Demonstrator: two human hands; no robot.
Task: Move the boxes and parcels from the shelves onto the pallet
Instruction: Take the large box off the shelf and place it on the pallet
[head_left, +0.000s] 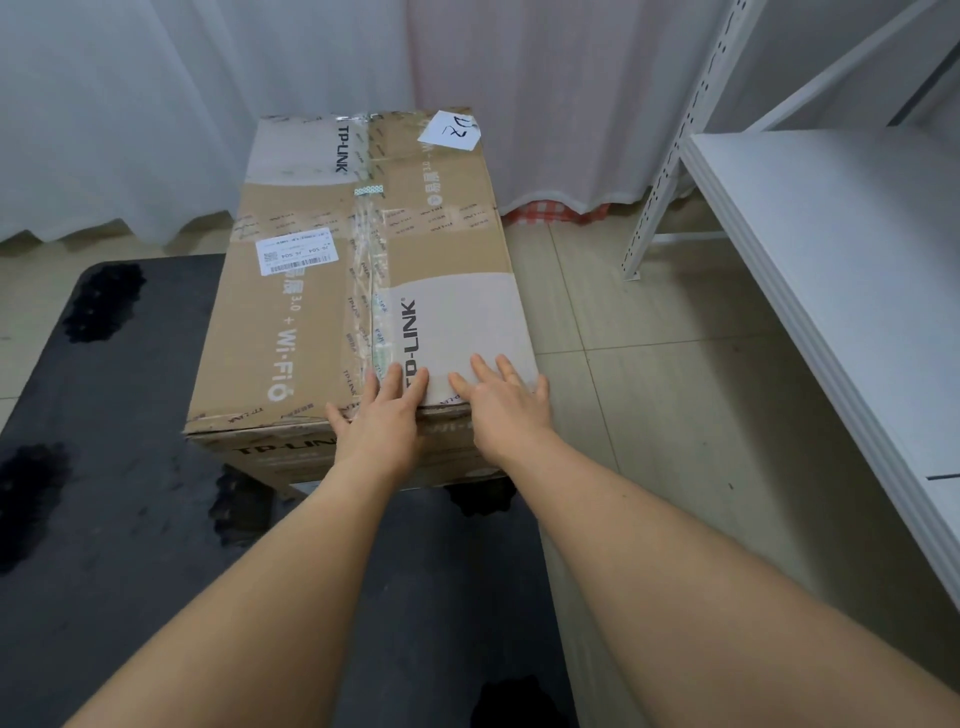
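Cardboard box (363, 280) sits on a black pallet (130, 519). Both hands, left (382, 415) and right (506, 402), press flat-fingered on its near edge. White shelving (831, 270) stands right.

White curtains (208, 104) hung across the whole upper part of the frame, their hems reaching down to the floor. Beneath the hem just right of centre, a strip of red-and-white checked cloth (550, 212) showed. The floor (649, 338) was laid with pale beige tiles, with thin joints running between them, and it filled the middle right of the frame and a narrow band at the far left.
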